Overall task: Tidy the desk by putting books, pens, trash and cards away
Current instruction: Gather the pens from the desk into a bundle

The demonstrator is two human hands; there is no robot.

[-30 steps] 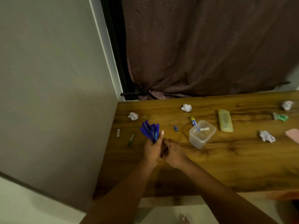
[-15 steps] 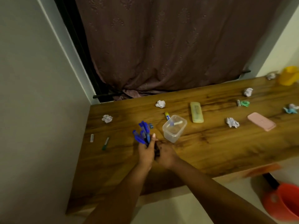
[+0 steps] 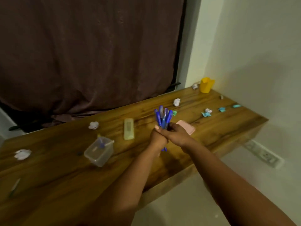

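The surface (image 3: pixel 211 128) stretches out under and beyond both hands, litter scattered across it. A clear tub (image 3: pixel 99 150) sits left of the hands, a yellow cup (image 3: pixel 206 84) far off beyond them to the right. The left hand (image 3: pixel 158 137) is curled tight round a bundle of pens (image 3: pixel 162 119), upright, tips fanning out above the fist; the right hand (image 3: pixel 176 133) wraps against it, steadying. The fan is loose, so I judge a slackened grip or a tilt could let pens slide out below, onto the floor
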